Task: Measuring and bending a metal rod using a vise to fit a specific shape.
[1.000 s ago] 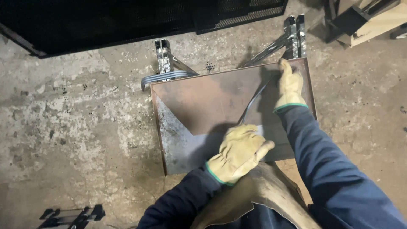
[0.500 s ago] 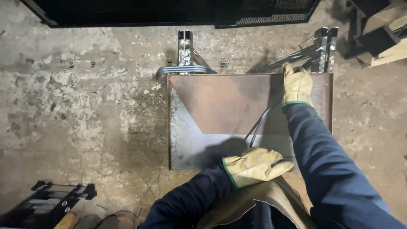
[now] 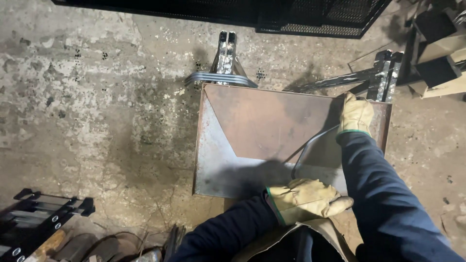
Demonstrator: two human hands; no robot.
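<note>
Two gloved hands work on a rusty steel sheet (image 3: 272, 131) in the head view, the only view there is. The sheet fills the centre and right of the frame, lying flat on metal trestles (image 3: 226, 58) above a stained concrete floor (image 3: 97, 121); its upper part is brown with rust, its lower left a bare grey wedge. The right hand (image 3: 356, 115), in a yellow leather glove with a green cuff, sits at the sheet's upper right corner, its grip folded over the far edge. The left hand (image 3: 306, 199), gloved the same, lies at the sheet's near edge in the lower middle of the frame, fingers curled flat with the tips pointing right (whether they pinch the edge or merely press on it cannot be told). A thin bent metal rod (image 3: 310, 145) curves across the sheet between the two hands. Dark blue sleeves (image 3: 388, 194) run down to the bottom edge. A black mesh panel (image 3: 315, 19) crosses the top of the frame, a second trestle (image 3: 383, 75) stands at upper right, and black steel brackets (image 3: 43, 208) lie on the floor at lower left.
</note>
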